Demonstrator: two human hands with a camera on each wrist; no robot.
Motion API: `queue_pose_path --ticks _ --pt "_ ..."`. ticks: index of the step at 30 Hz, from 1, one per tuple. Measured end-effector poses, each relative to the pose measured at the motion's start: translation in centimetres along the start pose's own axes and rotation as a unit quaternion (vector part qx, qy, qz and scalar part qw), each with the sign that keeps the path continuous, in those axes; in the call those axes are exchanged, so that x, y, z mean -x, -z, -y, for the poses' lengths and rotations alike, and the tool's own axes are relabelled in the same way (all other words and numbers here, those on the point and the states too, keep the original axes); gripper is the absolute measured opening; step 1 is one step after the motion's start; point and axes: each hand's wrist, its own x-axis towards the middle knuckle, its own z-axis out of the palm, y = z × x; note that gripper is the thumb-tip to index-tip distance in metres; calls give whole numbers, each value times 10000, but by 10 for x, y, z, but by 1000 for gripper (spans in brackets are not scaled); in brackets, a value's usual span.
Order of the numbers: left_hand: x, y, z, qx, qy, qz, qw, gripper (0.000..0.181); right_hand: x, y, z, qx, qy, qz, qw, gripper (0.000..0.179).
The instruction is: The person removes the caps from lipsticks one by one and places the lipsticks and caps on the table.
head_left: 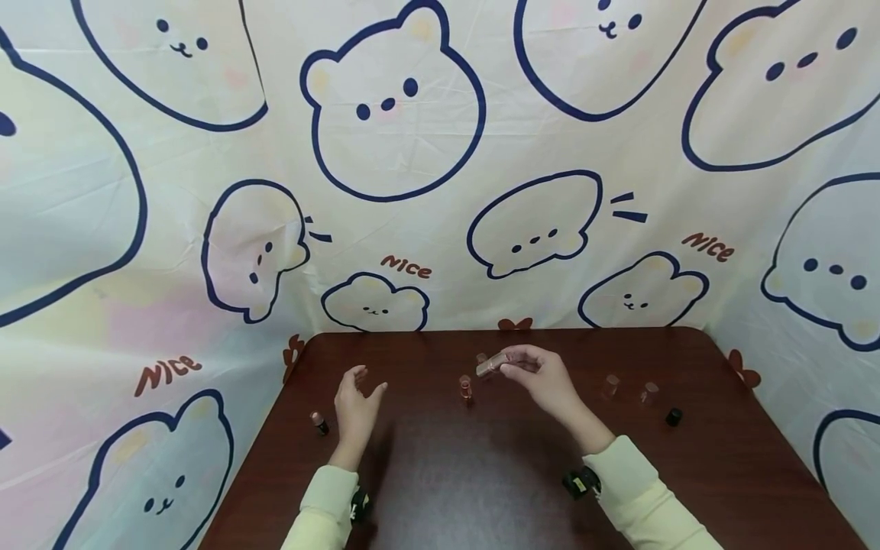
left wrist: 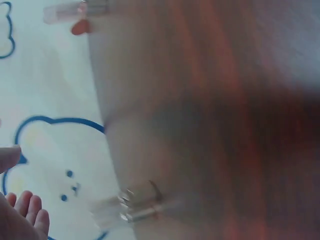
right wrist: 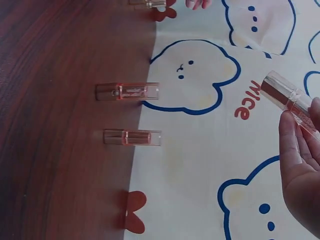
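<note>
My right hand point(head_left: 543, 382) pinches a clear-capped, pinkish lipstick tube point(head_left: 491, 365) between thumb and fingertips, raised over the back of the table. In the right wrist view this tube point(right wrist: 287, 95) points up and left from the fingers. Two similar clear-capped lipstick tubes point(right wrist: 127, 91) stand on the table; the nearer one point(head_left: 466, 389) is just left of the held tube in the head view. My left hand point(head_left: 356, 409) hovers empty at the left, thumb apart from loosely bent fingers. An uncapped lipstick point(head_left: 319, 422) with a dark base stands beside it.
Two clear caps point(head_left: 610, 386) and a small black cap point(head_left: 674, 417) are on the right side of the brown table point(head_left: 454, 473). A patterned cloth point(head_left: 392, 153) hangs around the table's back and sides. The left wrist view is blurred, with a tube point(left wrist: 135, 207) near its bottom.
</note>
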Motion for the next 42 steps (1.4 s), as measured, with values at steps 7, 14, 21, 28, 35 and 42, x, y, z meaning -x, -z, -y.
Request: queue_pose_path --ticks 7,14,21,28,35,42 --pt "-1 -8 -29 451 -281 63 9986 49 2 5 10 -786 -213 -123 9966 36" --pt "3 -13 -57 1116 -433 178 9927 45 1 7 14 -1462 -318 -122 9887 39" --pt "6 -22 -75 2041 -767 668 9737 44 0 9 15 -1808 -395 -201 9825 37" --pt "12 -24 -112 2731 -912 1445 9467 40 -1 10 19 -2218 -573 -329 9728 38" --pt "20 -26 -144 2978 -929 1940 9301 40 0 11 21 -2497 -631 -338 9657 36" --pt "23 -33 -158 3240 -723 2281 9153 38 0 10 26 -2978 -765 -369 9508 30"
